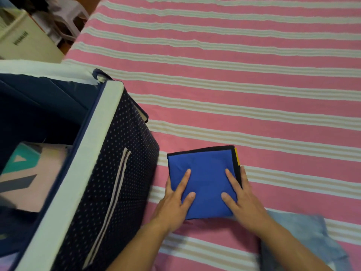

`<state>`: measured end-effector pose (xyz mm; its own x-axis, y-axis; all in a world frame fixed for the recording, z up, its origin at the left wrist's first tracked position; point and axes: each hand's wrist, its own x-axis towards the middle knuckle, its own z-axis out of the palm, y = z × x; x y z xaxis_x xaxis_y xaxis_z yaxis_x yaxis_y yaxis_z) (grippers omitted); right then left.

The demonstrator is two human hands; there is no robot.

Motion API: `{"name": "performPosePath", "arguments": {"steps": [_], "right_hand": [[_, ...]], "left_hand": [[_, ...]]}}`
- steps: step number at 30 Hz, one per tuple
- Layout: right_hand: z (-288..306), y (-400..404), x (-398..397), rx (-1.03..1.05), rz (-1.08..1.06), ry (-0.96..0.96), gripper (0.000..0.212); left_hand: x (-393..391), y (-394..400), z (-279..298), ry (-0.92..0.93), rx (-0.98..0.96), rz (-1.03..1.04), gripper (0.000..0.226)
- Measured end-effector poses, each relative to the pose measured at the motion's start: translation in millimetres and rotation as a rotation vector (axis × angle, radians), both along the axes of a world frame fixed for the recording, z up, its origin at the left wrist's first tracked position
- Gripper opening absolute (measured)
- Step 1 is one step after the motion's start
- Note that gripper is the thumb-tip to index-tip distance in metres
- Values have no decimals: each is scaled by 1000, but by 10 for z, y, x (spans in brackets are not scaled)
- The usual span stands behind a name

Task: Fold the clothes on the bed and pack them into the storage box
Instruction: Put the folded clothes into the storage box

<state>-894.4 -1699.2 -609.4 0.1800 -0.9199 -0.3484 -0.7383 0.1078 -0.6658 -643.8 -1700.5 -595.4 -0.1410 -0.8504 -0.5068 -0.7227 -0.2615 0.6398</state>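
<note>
Near the bed's (254, 79) front edge, beside the storage box (109, 153), we press our left hand (173, 204) and right hand (244, 200) flat, fingers straight, on the folded blue garment (205, 173) to set its creases.

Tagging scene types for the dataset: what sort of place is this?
Most likely a home bedroom. The work surface is a bed with a pink striped sheet, a polka-dot fabric storage box stands open on it, and both hands rest on a folded blue garment.
</note>
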Motion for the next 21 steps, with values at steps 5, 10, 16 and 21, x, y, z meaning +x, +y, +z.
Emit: {"name": "performPosePath", "arguments": {"steps": [5,10,16,21], "right_hand": [[-47,-277,-37,115,25,-183,72],[-78,-286,0,148,-39,-308,68],[-94,-275,12,139,-52,-353,68],[-119,-374,21,162,-103,-401,66]], "left_hand": [[115,-162,-64,137,45,47,66],[19,-107,-140,218,71,165,68],[105,-69,-158,249,91,136,73],[53,-186,-214,334,37,228,68]]}}
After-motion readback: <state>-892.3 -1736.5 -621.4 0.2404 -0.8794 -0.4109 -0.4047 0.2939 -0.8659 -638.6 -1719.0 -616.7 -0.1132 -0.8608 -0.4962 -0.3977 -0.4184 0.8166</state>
